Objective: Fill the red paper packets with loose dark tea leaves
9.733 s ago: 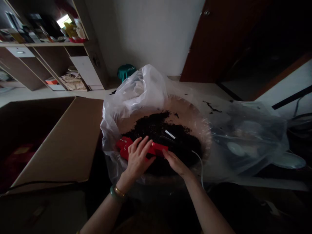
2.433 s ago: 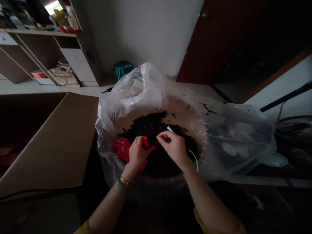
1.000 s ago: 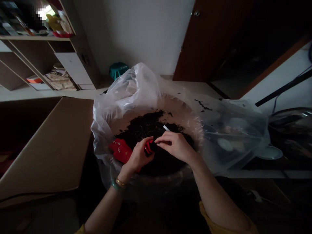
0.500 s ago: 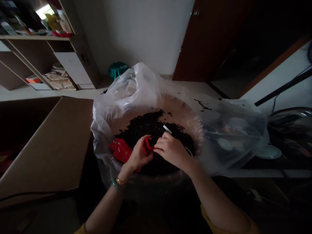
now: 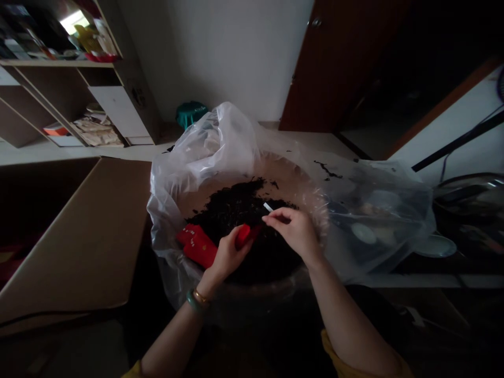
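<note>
The red packet (image 5: 243, 236) is in the left hand (image 5: 228, 253), above the near part of the dark heap (image 5: 232, 207). The left fingers are wrapped around it, and its outer end, toward the right hand (image 5: 295, 231), fades into shadow. The right hand is just beside it, apart from it, with thumb and forefinger closed together at the tips (whether they pinch some tiny thing, I cannot tell). Right by those fingertips a short white strip (image 5: 268, 207) slants over the heap.

A red pouch (image 5: 198, 247) with small pale marks lies at the left side of the heap, next to the left hand. Whether it touches the packet is hidden by that hand.

The heap, loose and crumbly, sits in a round tub (image 5: 285, 170), its pinkish-brown inside showing at the far side. A clear liner (image 5: 236, 136) covers the tub's rim and bunches up high at the far left. Two bangles, one green (image 5: 192, 301) and one gold (image 5: 201, 296), circle the left wrist.

To the left stands an open carton (image 5: 82, 236); to the right, a clear bag (image 5: 380, 202) spreads out, with a dish (image 5: 435, 245) near its edge. Dark scraps (image 5: 327, 170) are scattered beyond the tub. Farther back are a shelf (image 5: 59, 63) full of odds and ends, a green bin (image 5: 191, 113) against the wall (image 5: 224, 52), and a brown door (image 5: 315, 79).
</note>
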A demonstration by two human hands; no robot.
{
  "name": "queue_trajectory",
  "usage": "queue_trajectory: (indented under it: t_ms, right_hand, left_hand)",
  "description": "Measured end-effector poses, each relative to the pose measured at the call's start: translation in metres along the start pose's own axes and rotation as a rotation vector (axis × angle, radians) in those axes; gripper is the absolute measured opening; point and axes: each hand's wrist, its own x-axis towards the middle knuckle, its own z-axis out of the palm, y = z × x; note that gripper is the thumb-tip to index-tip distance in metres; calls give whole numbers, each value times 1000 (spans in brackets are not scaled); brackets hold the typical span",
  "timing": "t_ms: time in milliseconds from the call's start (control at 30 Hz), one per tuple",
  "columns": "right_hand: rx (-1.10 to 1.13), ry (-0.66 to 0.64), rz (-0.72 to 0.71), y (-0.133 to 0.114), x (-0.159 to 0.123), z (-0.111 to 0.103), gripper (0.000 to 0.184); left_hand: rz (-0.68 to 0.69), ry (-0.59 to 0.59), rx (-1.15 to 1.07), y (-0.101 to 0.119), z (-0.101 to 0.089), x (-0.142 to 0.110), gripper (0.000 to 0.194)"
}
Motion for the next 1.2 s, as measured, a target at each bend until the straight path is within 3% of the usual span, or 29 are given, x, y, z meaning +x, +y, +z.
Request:
queue_trajectory:
  t_ms: [133,233,400,567,667,900,967,1067,1200]
  right_hand:
    - [-34,-60,-24,16,1,-4,19]
    - [29,-155,-23,20,-2,11,42]
    - [58,-120,-45,17,-3,35,13]
    - [100,-116,-72,18,-1,37,14]
    - [140,-94,-73,18,-1,37,13]
    - [172,-80,-118,14,-5,33,13]
    - [194,-51,-111,14,-6,31,14]
    - [264,-54,-25,15,-6,31,16]
    - [316,-95,69,19,-4,38,21]
  left_hand:
    - [-253,-114,-455,11,-5,2,54]
    - [-356,-192,-606,18,-9,5,59]
    - [-306,-120,-541,20,-12,11,49]
    - [-246,100,-497,19,-13,15,36]
    - [-268,146,-540,21,-11,16,33]
    - [-174,124,-432,37,-11,16,28]
    - [-165,68,-403,41,-14,17,30]
    - [-214,-56,-375,46,-20,20,32]
    - [-254,-94,-441,44,-18,21,34]
